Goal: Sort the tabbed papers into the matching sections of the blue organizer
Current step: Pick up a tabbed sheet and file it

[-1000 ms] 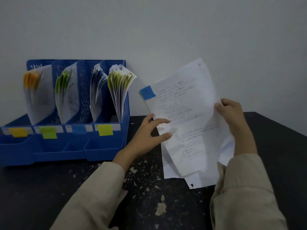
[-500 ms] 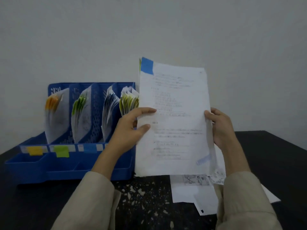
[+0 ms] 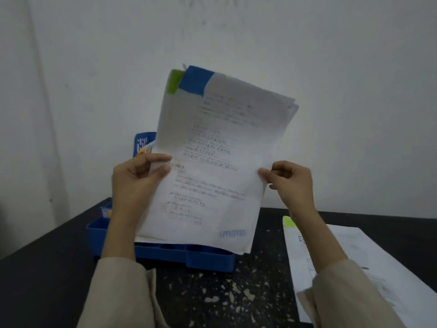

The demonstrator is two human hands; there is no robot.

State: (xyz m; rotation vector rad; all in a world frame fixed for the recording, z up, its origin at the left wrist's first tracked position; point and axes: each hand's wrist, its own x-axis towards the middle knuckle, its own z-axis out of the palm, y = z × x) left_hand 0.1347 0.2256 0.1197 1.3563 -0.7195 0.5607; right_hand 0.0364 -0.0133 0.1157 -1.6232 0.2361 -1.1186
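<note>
We see a pale wall [image 3: 331,91] behind a black, paint-flecked table [image 3: 224,292]. On the table's left stands the blue organizer [image 3: 208,256], mostly hidden by what is held in front of it — only its front tray, a bit of its left side and one upper back corner show. At the right, a loose pile of papers [image 3: 390,256] lies flat on the table, a green tab [image 3: 289,221] at its near corner.

Above the organizer we find a sheaf of papers [image 3: 220,166] held up and tilted. The front sheet carries handwriting, a blue "APPROVED" stamp low down and a blue tab [image 3: 196,79] at its top left corner; a green tab of the sheet behind [image 3: 174,81] peeks out just beside it.

The left hand [image 3: 136,183] grips the sheaf's left edge, thumb across the front. The right hand [image 3: 290,183] pinches the right edge — fingers curled, thumb tip on the paper.
</note>
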